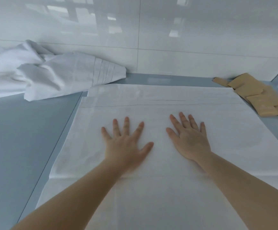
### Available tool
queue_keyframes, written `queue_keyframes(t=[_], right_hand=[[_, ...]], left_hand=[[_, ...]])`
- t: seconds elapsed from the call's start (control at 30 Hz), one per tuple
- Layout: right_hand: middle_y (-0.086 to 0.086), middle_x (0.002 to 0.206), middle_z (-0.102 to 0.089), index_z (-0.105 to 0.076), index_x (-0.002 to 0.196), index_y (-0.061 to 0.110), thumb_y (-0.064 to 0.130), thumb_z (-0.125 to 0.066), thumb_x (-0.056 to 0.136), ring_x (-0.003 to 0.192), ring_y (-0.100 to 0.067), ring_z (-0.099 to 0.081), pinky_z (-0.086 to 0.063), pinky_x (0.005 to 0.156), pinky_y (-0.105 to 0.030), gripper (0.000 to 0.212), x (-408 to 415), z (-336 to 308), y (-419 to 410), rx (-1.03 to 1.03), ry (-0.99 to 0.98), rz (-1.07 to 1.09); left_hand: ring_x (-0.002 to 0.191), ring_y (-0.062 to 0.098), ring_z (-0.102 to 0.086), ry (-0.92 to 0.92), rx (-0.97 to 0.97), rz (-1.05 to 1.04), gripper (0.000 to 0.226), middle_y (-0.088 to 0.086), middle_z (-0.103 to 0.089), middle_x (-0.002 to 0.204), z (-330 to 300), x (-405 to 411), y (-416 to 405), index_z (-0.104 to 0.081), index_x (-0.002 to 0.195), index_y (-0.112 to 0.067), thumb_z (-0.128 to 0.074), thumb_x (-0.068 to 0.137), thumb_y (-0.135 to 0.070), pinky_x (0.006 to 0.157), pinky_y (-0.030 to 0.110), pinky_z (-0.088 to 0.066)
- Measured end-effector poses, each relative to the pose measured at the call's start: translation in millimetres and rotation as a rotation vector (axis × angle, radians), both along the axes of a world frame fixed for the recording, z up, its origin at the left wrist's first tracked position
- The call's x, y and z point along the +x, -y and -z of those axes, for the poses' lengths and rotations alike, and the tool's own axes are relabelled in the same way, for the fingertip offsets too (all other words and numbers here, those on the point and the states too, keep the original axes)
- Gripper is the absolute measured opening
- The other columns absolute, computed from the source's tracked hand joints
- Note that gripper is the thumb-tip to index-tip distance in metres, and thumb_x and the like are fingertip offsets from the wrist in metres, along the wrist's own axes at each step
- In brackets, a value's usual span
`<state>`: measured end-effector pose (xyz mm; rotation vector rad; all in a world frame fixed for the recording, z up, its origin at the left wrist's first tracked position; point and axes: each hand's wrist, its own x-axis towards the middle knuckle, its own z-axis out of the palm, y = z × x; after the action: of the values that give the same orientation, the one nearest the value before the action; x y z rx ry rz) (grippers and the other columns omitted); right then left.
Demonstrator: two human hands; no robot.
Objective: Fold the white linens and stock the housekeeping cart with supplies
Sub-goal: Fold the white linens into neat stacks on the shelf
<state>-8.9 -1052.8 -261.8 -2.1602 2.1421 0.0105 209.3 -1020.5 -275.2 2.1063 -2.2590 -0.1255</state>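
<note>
Across the pale blue-grey table [18, 146], a smooth matte surface with a thin seam line running diagonally near its left side, the flat white linen [159, 188] is lying spread out in front of the person and covering most of the middle. It is a thin, smooth cloth, roughly rectangular, with a stitched hem line running across its far end and a second layer's edge showing just beyond. Behind the table, glossy white wall tiles [184, 30] are reflecting windows and shelving.

At the far left, a crumpled pile of white linen [51, 77] is sitting bunched against the wall, soft and creased, with several parallel pleats showing on its right end. At the far right, tan packets [257, 97], flat and rectangular, are lying in a loose heap, touching the flat linen's far right corner.

Both hands are resting palm-down on the flat linen, well apart from the heap and the pile. The left hand [126, 143] is pressing with all 5 fingers straight and spread, grasping nothing. The right hand [189, 138] is lying likewise, fingers extended and flat.
</note>
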Motion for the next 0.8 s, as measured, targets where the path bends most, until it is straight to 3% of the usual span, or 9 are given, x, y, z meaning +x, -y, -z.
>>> queue_keyframes(t=[0.27,0.43,0.6,0.7,0.8], right_hand=[[0.011,0.160,0.011,0.003,0.148,0.047,0.062,-0.011,0.095,0.147,-0.015,0.013,0.008,0.114,-0.058,0.057,3.4,-18.3,-6.4,0.088,0.069,-0.061],[0.016,0.158,0.016,0.015,0.141,0.056,0.073,0.004,0.081,0.145,-0.015,0.018,0.011,0.111,-0.063,0.063,-34.7,-2.8,-80.5,0.045,-0.017,0.013],[0.015,0.158,0.014,0.015,0.141,0.055,0.072,0.005,0.083,0.146,-0.016,0.016,0.008,0.109,-0.065,0.062,-39.2,1.3,-79.4,-0.008,-0.003,0.042],[0.015,0.159,0.011,0.012,0.142,0.055,0.072,0.005,0.082,0.147,-0.016,0.013,0.008,0.108,-0.066,0.063,-39.0,4.0,-73.0,-0.036,0.015,0.039],[0.015,0.159,0.008,0.010,0.142,0.054,0.073,0.005,0.080,0.147,-0.017,0.011,0.008,0.108,-0.067,0.065,-39.4,3.1,-66.3,-0.039,0.023,0.039]], left_hand=[[0.145,0.034,0.011,0.020,0.002,-0.022,0.084,-0.003,0.011,0.160,-3.9,2.2,28.8,0.013,0.142,-0.052,0.007,0.067,-0.088,0.106,0.068,0.006],[0.146,0.031,0.009,0.034,0.021,-0.032,0.083,-0.006,0.009,0.160,-6.2,8.6,40.6,0.011,0.142,-0.053,0.008,0.067,-0.088,0.107,0.068,0.003],[0.146,0.031,0.009,0.054,0.087,0.007,0.070,-0.004,0.008,0.160,-18.4,9.0,40.9,0.008,0.145,-0.051,0.000,0.081,-0.077,0.109,0.068,0.000],[0.146,0.030,0.006,-0.009,0.145,0.011,0.063,-0.004,0.006,0.161,-28.5,-2.2,18.7,0.003,0.147,-0.047,-0.005,0.089,-0.067,0.110,0.066,-0.004],[0.147,0.028,0.008,0.005,0.127,0.118,0.073,-0.007,0.007,0.160,-17.9,-20.2,-38.3,0.007,0.146,-0.049,0.007,0.078,-0.073,0.112,0.062,-0.002]])
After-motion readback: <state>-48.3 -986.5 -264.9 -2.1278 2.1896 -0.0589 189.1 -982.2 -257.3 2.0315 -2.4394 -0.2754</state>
